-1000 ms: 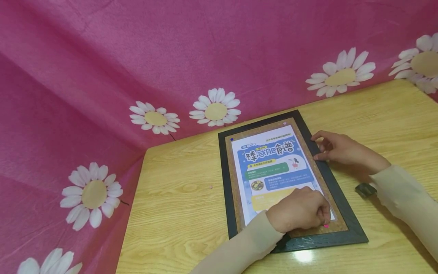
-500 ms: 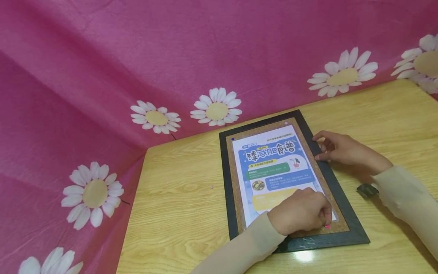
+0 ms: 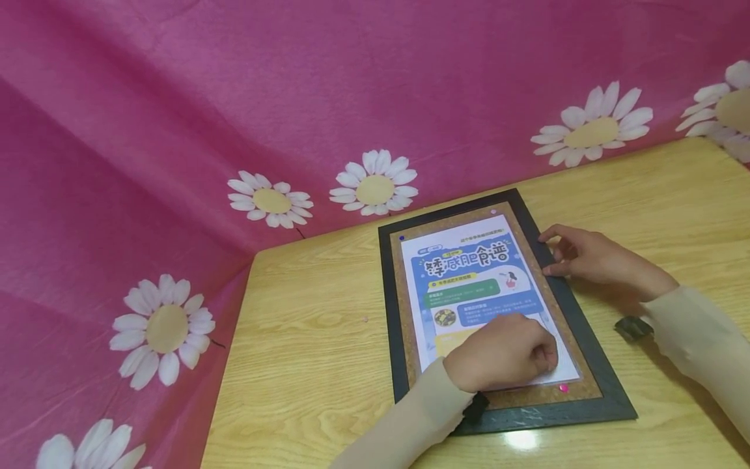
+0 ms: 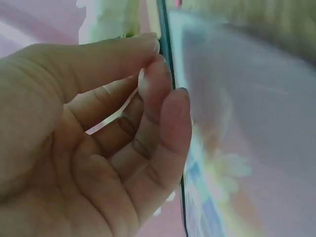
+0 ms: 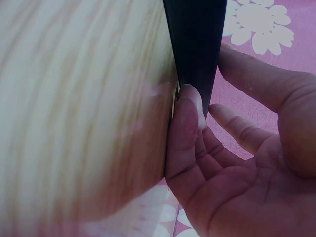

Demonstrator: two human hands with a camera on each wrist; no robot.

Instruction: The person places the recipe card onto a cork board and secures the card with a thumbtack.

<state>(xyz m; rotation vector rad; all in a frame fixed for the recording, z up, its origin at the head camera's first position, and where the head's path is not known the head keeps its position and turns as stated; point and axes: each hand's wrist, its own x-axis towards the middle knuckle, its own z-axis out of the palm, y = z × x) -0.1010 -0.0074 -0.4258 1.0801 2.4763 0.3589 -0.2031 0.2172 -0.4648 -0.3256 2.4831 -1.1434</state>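
A cork board (image 3: 583, 389) with a black frame lies on the table, and a printed poster (image 3: 469, 234) with Chinese lettering lies on it. My left hand (image 3: 506, 352) is over the poster's lower part, fingers loosely curled; nothing shows between thumb and fingertips (image 4: 175, 111) in the left wrist view. Just below the poster's lower right corner a bright pink push pin (image 3: 564, 388) sits in the cork. My right hand (image 3: 597, 260) grips the frame's right edge, thumb and fingers on opposite faces in the right wrist view. The poster's lower left is hidden by my left arm.
A blue push pin (image 3: 402, 238) and a pale pink push pin (image 3: 493, 211) sit by the poster's top corners. One small pale pin (image 3: 366, 319) lies on the wooden table (image 3: 310, 365) left of the board. A pink flowered cloth (image 3: 375, 78) hangs behind.
My left hand has let go of the bright pink push pin and moved slightly left and up, leaving the pin in full view. My right hand keeps its hold on the frame.
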